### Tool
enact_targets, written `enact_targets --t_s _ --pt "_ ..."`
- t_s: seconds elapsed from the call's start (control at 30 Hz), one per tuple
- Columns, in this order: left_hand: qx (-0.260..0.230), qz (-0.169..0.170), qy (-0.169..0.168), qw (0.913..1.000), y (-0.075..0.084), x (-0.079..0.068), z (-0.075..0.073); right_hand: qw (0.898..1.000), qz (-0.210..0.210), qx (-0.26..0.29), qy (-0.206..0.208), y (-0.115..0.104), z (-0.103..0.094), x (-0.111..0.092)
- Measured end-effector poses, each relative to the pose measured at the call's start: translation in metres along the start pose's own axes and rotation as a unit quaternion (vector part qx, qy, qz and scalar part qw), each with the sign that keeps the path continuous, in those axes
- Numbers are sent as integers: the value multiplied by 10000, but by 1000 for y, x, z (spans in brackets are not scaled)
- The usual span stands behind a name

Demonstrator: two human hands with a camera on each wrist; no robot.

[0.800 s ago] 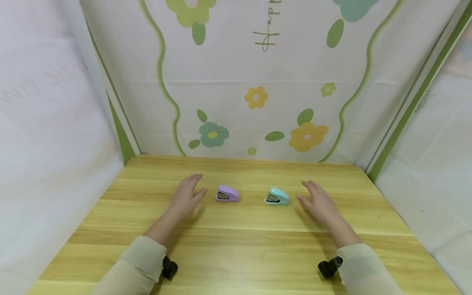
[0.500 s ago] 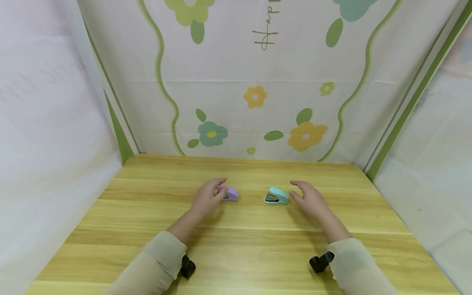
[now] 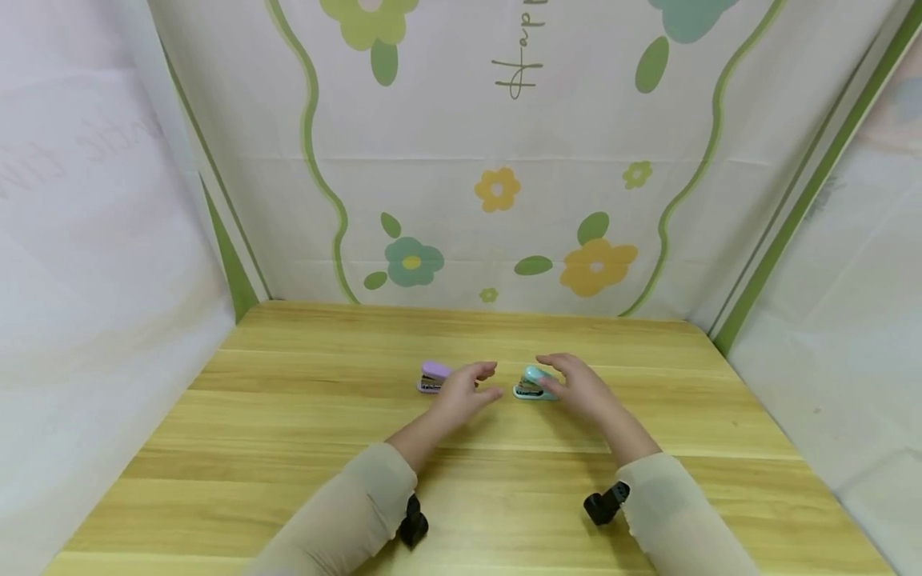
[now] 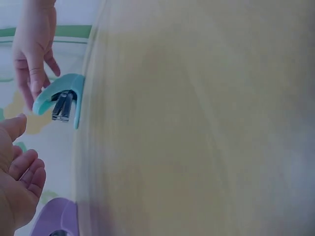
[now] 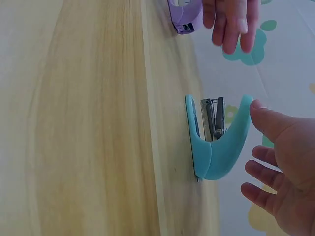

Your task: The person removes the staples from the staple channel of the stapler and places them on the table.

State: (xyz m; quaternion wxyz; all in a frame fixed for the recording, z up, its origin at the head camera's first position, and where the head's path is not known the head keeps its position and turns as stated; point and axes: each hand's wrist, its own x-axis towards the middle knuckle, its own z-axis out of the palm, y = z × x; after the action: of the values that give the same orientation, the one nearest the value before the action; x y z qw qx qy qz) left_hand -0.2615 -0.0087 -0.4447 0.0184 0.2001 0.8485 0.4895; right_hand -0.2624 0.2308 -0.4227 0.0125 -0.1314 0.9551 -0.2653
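A small mint-green stapler [image 3: 531, 384] sits on the wooden table [image 3: 490, 488], its metal staple channel [image 5: 212, 118] showing. My right hand [image 3: 582, 389] is over its right side with fingers spread. In the right wrist view the right thumb [image 5: 268, 118] lines up with the stapler's top end; whether they touch I cannot tell. My left hand [image 3: 461, 392] hovers with loosely bent fingers between the two staplers, holding nothing. Behind it, partly covered by it in the head view, stands a purple stapler [image 3: 434, 374]. Only part of that one shows in the left wrist view.
White cloth with printed flowers [image 3: 497, 190] hangs behind the table and along both sides. A black wrist camera [image 3: 413, 524] is on the left sleeve, another black camera [image 3: 605, 504] on the right one. The table's far edge meets the cloth.
My left hand has swept rightward, from left of the purple stapler to past it. My right hand has moved left, over the mint-green stapler. Both staplers keep their places.
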Motion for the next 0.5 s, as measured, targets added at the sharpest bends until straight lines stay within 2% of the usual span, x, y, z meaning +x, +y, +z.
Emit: enact_targets --t_s 0.13,0.3,0.5 --pt "-134 -350 -88 9993 -1 8 16 10000 -52 -42 -72 -1 3 3" --pt "-32 -618 -89 9980 4 18 35 9997 -167 -193 -68 -2 4 6" --pt "-23 -916 31 9958 2 24 47 9998 -162 -108 -107 -4 6 9"
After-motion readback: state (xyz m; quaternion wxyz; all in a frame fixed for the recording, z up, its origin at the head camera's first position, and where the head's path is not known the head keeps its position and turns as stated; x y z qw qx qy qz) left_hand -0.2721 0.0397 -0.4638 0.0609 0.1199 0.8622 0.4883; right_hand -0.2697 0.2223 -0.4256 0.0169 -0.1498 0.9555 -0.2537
